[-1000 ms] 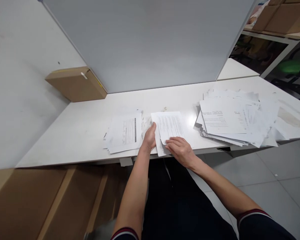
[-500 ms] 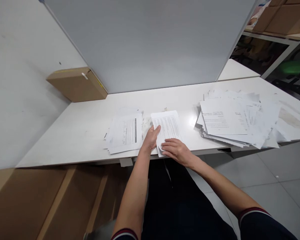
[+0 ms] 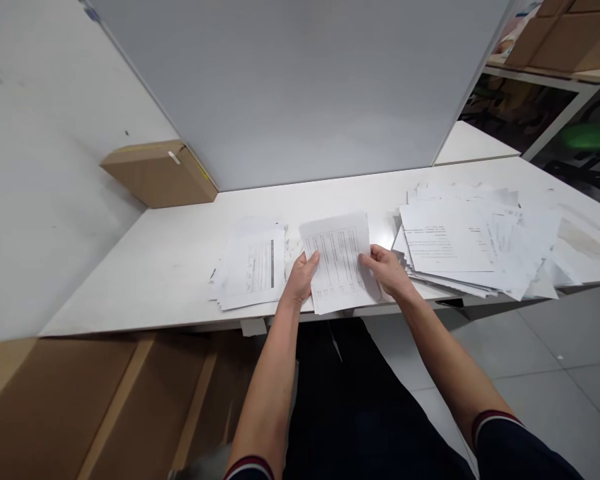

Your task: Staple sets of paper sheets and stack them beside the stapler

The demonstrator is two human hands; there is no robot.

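Carefully pinched at both sides, white printed papers [image 3: 337,270] span the space between a person's bare hands at the near edge of a white table [image 3: 180,260]. The left hand [image 3: 301,277] grips one side, thumb on top; the right hand [image 3: 387,270] grips the opposite side in the same way. Dark, thin lines of print run lengthwise down the top page, too small to read, with a pale margin along its far end and a lightly bowed surface. Loose sheets [image 3: 250,270] lie to the left, a larger, untidy pile [image 3: 450,237] to the right.
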